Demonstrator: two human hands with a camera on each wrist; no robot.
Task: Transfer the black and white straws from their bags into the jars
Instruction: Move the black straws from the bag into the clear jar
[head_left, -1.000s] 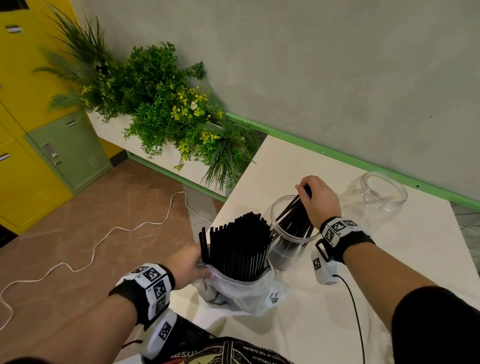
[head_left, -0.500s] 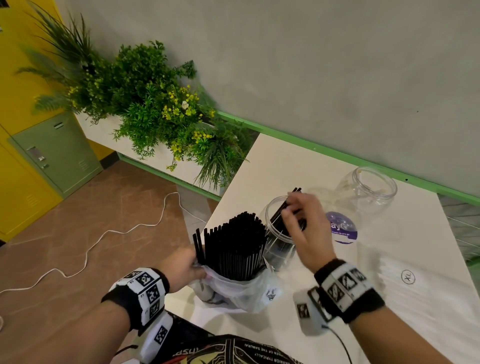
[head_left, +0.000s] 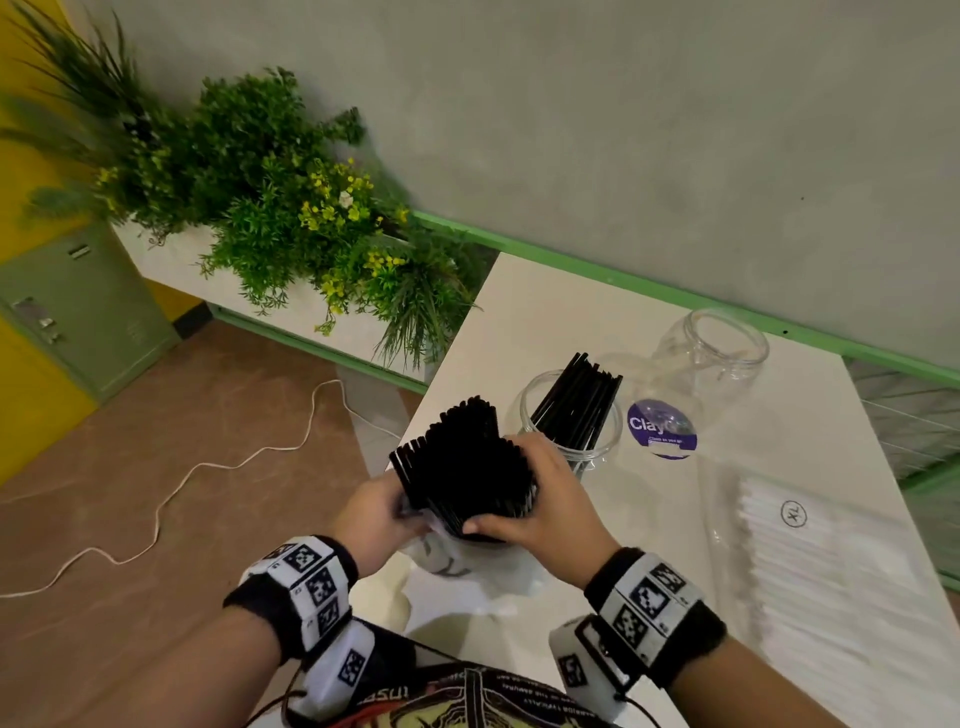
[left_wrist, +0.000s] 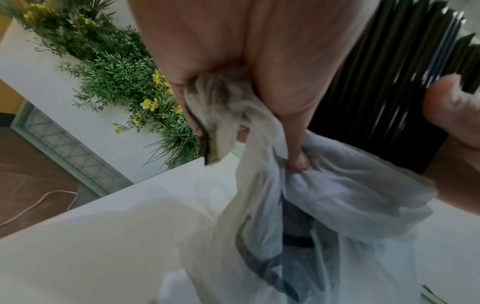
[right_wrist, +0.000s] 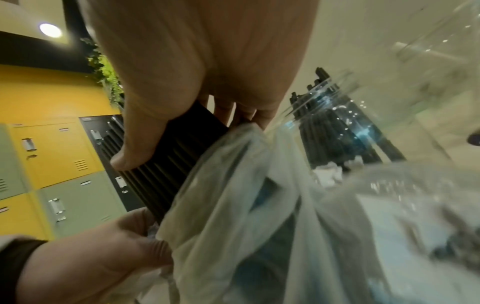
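Right hand (head_left: 540, 512), back from the jar (head_left: 571, 423) just beyond it, now wraps the black straws (head_left: 462, 467) standing in the bag (head_left: 447, 558), whose gathered plastic the left hand (head_left: 376, 512) pinches: another bundle is about to transfer

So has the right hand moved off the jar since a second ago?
Yes. The right hand has come back from the jar toward the person and now grips the black straws in the bag.

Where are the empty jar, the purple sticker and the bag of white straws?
empty jar (head_left: 711, 345): head view, on its open rim.
purple sticker (head_left: 661, 428): head view, sticker's middle.
bag of white straws (head_left: 831, 566): head view, on the packed straws.
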